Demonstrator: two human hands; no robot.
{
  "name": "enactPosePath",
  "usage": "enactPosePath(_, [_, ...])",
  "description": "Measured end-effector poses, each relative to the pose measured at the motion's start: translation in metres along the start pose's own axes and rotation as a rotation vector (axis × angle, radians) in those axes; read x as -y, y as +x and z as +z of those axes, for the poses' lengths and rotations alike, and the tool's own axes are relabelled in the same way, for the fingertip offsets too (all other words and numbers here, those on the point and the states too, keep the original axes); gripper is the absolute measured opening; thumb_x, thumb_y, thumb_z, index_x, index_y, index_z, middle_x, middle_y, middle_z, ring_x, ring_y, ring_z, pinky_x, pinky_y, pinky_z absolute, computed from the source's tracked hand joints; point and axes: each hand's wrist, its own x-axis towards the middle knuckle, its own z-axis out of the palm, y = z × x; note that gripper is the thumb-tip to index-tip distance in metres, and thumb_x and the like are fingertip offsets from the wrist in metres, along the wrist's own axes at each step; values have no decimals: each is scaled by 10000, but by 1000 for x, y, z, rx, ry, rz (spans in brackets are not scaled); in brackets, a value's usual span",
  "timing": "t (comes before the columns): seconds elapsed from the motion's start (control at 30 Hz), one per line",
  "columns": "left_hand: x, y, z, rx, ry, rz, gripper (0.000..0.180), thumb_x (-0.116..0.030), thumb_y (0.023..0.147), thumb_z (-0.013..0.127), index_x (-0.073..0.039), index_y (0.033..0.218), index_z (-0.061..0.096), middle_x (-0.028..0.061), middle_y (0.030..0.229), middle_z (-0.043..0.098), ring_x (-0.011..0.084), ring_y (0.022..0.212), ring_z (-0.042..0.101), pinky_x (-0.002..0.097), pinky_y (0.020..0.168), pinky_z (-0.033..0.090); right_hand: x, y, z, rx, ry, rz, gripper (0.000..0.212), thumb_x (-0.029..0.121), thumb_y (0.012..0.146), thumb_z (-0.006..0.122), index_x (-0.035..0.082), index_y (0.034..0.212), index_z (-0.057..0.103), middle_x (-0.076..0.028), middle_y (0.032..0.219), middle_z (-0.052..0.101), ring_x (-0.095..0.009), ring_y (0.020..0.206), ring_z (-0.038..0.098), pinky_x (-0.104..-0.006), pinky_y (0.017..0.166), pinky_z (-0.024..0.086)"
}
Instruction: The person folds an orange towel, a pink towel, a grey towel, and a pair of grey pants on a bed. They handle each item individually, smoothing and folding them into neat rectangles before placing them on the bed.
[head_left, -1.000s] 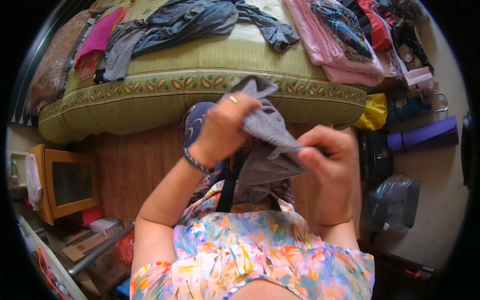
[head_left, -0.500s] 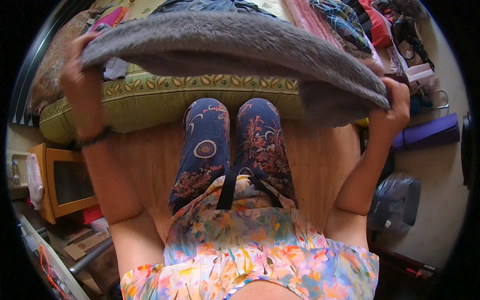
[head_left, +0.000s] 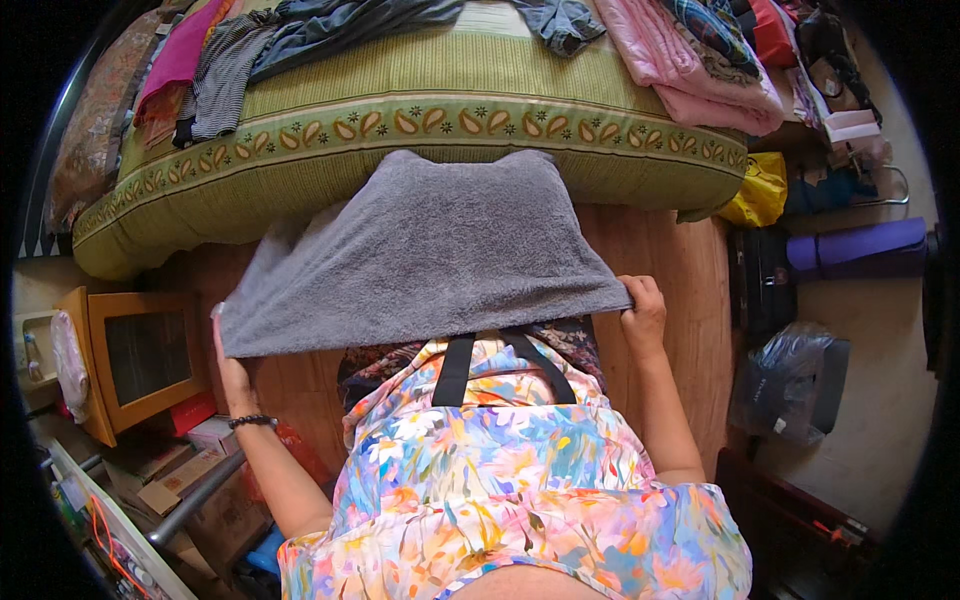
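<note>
A grey towel [head_left: 430, 255] lies spread across my lap and knees, its near edge pulled out straight between my hands. My left hand [head_left: 233, 365] grips the near left corner beside my thigh; part of its fingers is behind the cloth. At the opposite corner, my right hand [head_left: 644, 308] is closed on the edge with curled fingers. The far side of the towel drapes over both knees, close to the bed's side. Most of my patterned trousers are hidden under it.
Ahead stands a bed with a green cover [head_left: 400, 125]. On it lie a striped garment [head_left: 222, 90], dark blue clothing [head_left: 350, 35] and a folded pink quilt [head_left: 680, 70]. A wooden cabinet [head_left: 150, 350] stands left; a purple rolled mat [head_left: 858, 248] and yellow bag [head_left: 758, 190] are right.
Both hands have come down and toward me from above the bed. The towel, raised and bunched before, is now laid flat over my lap, uncovering the view of the bed.
</note>
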Motion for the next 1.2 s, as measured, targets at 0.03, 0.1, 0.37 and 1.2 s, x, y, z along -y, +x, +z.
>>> enactPosePath(0.03, [3, -1, -1, -11, -132, -40, 451, -249, 965, 463, -94, 1382, 389, 74, 1329, 485, 217, 1174, 496, 383, 968, 425, -13, -1, 6, -22, 118, 50, 346, -101, 664, 494, 18, 961, 626, -104, 854, 610, -230, 810, 581, -326, 715, 445])
enactPosePath(0.1, [27, 8, -11, -24, -351, -117, 403, -232, 953, 474, -96, 1332, 459, 73, 1263, 544, 226, 1135, 531, 393, 943, 453, -36, -5, 16, -73, 386, 232, 325, -81, 754, 476, 29, 1005, 650, -44, 893, 663, -128, 762, 595, -254, 641, 463])
enactPosePath(0.37, [-8, 24, -25, 315, -458, -184, 430, -164, 865, 501, -30, 1274, 506, 74, 1179, 587, 212, 1092, 545, 358, 934, 437, -85, -1, 28, -315, 1006, 618, 210, -23, 881, 508, 23, 1043, 632, -25, 931, 647, -118, 773, 613, -243, 653, 515])
enactPosePath(1.2, [1, -71, 252, 654, -22, 89, 165, -16, 861, 624, 1, 1025, 629, -8, 927, 642, 41, 824, 571, 176, 730, 462, 205, 109, 51, 260, 860, -302, 112, -23, 758, 651, -4, 843, 581, -93, 778, 557, -220, 684, 562, -296, 600, 441])
